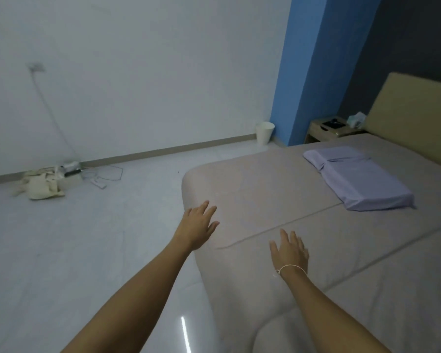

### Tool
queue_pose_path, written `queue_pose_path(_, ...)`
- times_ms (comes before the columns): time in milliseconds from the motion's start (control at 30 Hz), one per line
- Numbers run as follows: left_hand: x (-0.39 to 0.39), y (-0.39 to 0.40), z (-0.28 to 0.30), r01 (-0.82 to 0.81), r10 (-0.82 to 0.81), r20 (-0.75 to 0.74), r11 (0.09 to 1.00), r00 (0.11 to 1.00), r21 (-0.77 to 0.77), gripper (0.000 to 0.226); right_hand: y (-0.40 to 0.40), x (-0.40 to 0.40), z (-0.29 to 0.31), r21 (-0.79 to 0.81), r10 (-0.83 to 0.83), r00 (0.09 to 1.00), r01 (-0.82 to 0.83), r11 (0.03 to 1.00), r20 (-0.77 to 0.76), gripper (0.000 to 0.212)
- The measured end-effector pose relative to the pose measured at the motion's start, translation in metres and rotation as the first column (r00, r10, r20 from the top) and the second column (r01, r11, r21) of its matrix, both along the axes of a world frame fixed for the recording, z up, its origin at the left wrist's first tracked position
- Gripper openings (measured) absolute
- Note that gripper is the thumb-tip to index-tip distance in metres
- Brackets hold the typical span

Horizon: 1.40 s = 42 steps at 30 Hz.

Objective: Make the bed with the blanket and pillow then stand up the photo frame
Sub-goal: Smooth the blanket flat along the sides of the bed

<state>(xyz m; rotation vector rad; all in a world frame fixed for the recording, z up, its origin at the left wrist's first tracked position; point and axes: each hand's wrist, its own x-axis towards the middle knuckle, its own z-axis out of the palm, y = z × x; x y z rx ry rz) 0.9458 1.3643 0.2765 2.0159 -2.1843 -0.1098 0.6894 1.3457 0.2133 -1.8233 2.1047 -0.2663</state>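
Note:
A beige blanket point(278, 189) lies spread flat over the bed, its rounded corner hanging at the near left edge. A lilac pillow point(362, 178) sits on it near the tan headboard point(415, 115). My left hand point(197, 225) is stretched out with straight fingers over the blanket's left edge. My right hand point(289, 252), a thin string on its wrist, lies flat with spread fingers on the blanket beside a fold line. Neither hand holds anything. A dark flat object point(332, 122), perhaps the photo frame, lies on the nightstand point(323, 131).
A white bin point(264, 132) stands by the blue wall column. A cream bag point(40, 186), cables and a small device lie on the pale floor by the left wall. A tissue pack point(357, 119) sits on the nightstand.

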Motion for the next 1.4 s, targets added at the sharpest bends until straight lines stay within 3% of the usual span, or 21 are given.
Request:
queue_pose_path(133,0.029,-0.059,-0.007,-0.032,0.031,-0.056,0.999,0.998,-0.024,0.046,-0.074,0.047,-0.005,-0.012,0.039,0.999,-0.039,0.999,-0.005,0.05)
queue_pose_path(400,0.141,-0.184,-0.038,-0.013,0.012,-0.03,0.999,0.999,-0.036,0.043,-0.212,0.162,-0.04,0.003,0.145,0.989,-0.146,0.989,0.021,0.046)
queue_pose_path(767,0.311,-0.422,-0.048,0.09,-0.089,0.03,0.996,0.996,-0.029,0.048,-0.406,0.303,-0.064,0.114,-0.024,0.997,0.016,0.993,0.07,0.054)
queue_pose_path(1200,0.368,-0.667,-0.126,0.28,-0.286,0.0,0.936,0.958,0.214,0.049,-0.588,0.342,-0.148,0.317,-0.314,0.95,0.298,0.9,-0.001,0.059)
queue_pose_path(1400,0.382,-0.76,-0.155,0.346,-0.364,0.001,0.885,0.931,0.31,0.049,-0.658,0.377,-0.172,0.369,-0.433,0.9,0.388,0.844,0.043,0.059)
